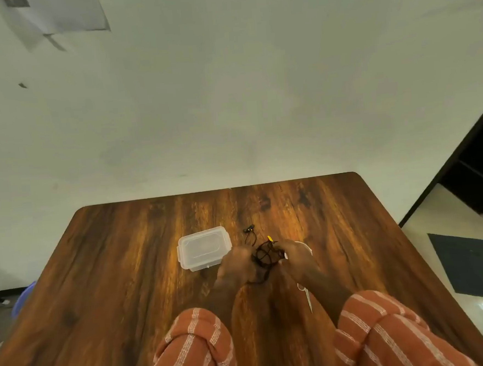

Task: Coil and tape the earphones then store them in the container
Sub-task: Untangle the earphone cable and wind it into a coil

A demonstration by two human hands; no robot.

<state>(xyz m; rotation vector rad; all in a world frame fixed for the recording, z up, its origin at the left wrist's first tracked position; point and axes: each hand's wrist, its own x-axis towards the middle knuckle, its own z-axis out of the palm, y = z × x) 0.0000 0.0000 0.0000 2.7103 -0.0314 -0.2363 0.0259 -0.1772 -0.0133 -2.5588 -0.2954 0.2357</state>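
Black earphones (265, 256) are bunched into rough loops between my two hands, just above the wooden table (121, 277). My left hand (234, 266) grips the left side of the bundle and my right hand (294, 257) grips the right side. One earbud end (249, 228) trails onto the table behind the hands, and a short yellow tip (270, 239) pokes up from the bundle. A clear plastic container (203, 247) with its lid on sits to the left of my left hand. A tape roll (306, 247) shows partly behind my right hand.
Small scissors (306, 295) lie on the table under my right forearm. The table's back edge meets a pale wall. To the right the floor drops away, with a dark mat (475, 266) and dark furniture. A blue object (24, 298) sits off the left edge.
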